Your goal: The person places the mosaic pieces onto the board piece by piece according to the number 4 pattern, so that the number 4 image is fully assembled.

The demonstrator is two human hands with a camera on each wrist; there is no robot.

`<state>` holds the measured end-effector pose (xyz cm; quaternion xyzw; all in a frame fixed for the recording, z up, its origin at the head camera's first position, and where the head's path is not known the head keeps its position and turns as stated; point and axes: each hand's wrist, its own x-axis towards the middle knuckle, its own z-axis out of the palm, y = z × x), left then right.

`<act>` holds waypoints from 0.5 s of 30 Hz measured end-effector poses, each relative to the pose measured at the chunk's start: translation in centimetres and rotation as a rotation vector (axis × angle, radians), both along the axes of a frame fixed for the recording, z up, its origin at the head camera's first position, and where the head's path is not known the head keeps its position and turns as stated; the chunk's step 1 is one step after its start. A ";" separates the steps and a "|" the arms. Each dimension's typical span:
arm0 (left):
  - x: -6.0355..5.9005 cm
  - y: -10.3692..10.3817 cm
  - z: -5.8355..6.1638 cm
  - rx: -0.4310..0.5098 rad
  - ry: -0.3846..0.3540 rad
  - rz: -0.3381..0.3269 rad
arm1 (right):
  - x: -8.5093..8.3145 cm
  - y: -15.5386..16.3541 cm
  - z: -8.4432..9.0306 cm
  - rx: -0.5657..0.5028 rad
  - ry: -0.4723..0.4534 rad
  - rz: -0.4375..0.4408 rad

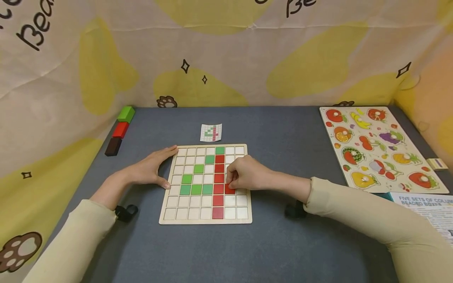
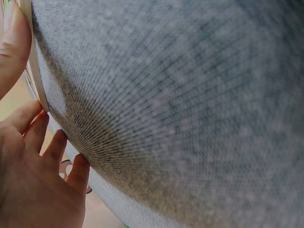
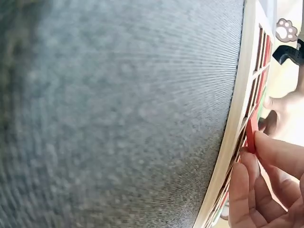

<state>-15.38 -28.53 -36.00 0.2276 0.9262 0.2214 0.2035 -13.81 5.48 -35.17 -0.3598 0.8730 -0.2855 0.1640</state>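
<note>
A square wooden grid board (image 1: 176, 221) lies on the dark table, its cells showing white, green and red squares. A red column fills one line of cells, and green squares form a slanted line and a row to its left. My right hand (image 1: 249, 173) pinches a red square tile (image 1: 230, 191) at the cell just right of the red column. In the right wrist view the red tile (image 3: 251, 135) stands tilted between thumb and fingers at the board. My left hand (image 1: 148, 168) rests at the board's left edge, thumb and fingertips touching the rim, fingers spread.
Behind the board lies a small pattern card (image 1: 211, 133). Green (image 1: 126, 114), red (image 1: 120, 130) and dark brown blocks (image 1: 113, 146) line the table's left edge. A fruit puzzle board (image 1: 380, 151) lies at right, above a printed box (image 1: 424, 210). Patterned cloth (image 1: 226, 59) hangs behind.
</note>
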 end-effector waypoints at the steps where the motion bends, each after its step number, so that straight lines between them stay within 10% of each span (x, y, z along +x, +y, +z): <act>1: 0.0 0.0 0.0 -0.001 0.000 0.000 | 0.1 -0.1 -0.1 0.007 0.013 0.003; 10: 0.5 0.2 0.6 -0.031 -0.028 -0.001 | -1.0 1.1 -0.5 0.024 0.155 -0.034; 15: 1.1 3.0 1.5 -0.029 0.051 -0.001 | -2.6 3.4 -0.1 0.076 0.392 -0.169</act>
